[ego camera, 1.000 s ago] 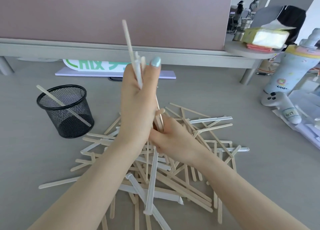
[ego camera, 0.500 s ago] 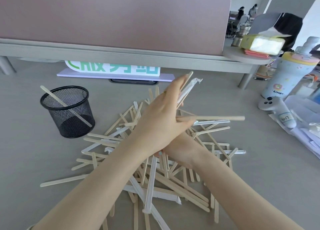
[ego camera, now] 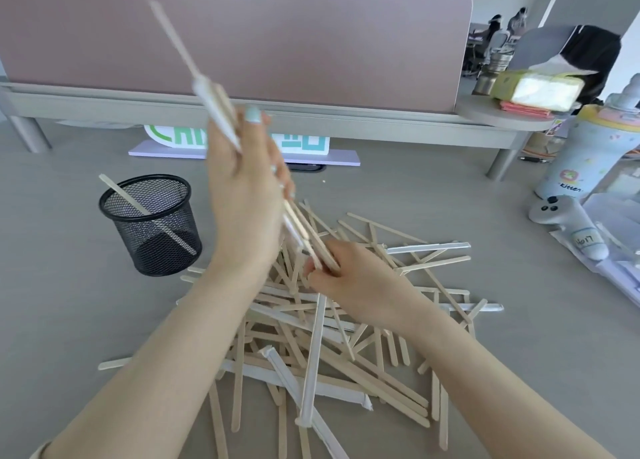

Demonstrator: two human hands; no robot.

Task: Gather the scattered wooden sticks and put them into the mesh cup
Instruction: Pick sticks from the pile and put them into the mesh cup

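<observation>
Sticks in left hand

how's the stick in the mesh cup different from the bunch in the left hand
The single stick leans alone inside the mesh cup, its top poking past the rim; the bundle is several sticks gripped together in the left hand.
The cup's stick touches neither hand; the bundle's lower end is met by the right hand.
The cup's stick is bare wood; the bundle includes white paper-wrapped ones.
Both are slim and tilted up to the left.
</observation>
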